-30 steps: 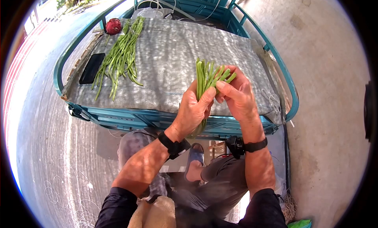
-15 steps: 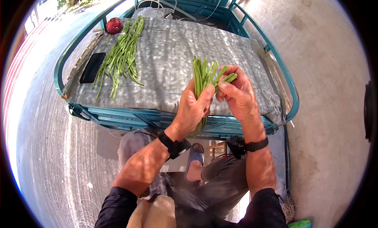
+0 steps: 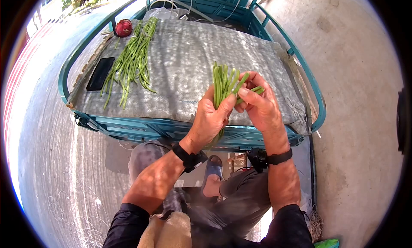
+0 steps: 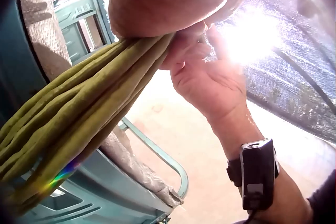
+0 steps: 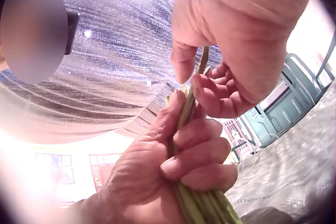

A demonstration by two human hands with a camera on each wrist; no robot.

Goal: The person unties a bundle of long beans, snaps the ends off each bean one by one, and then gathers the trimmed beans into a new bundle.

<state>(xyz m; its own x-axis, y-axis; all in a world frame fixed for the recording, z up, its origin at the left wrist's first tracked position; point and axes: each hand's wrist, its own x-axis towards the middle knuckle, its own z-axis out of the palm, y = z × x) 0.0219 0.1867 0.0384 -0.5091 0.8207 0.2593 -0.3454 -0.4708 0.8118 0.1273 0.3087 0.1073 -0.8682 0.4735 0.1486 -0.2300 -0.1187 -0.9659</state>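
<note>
My left hand [image 3: 209, 117] grips a bunch of long green beans [image 3: 219, 83], its thumb laid across them. Their ends fan out above the fist; the long stalks hang below it and spread out in the left wrist view as thick strands [image 4: 89, 98]. At the bunch's upper right, my right hand [image 3: 262, 104] pinches a bean between thumb and fingers, its end pointing right. In the right wrist view, the pinched bean [image 5: 203, 60] runs from the right fingertips down toward the left fist. Both hands are close together above the cart's near edge.
A grey woven sheet [image 3: 184, 55] covers the teal cart bed, framed by teal rails [image 3: 315, 93]. At its left lie a second bunch of long beans [image 3: 131, 61], a black phone [image 3: 100, 74] and a red dragon fruit [image 3: 123, 28]. White cords [image 3: 174, 1] lie at the back.
My right thumb and fingers have shifted slightly right and down, with the pinched bean end sticking out farther right from the bunch. My left hand stays nearly in place, the bean ends swaying slightly.
</note>
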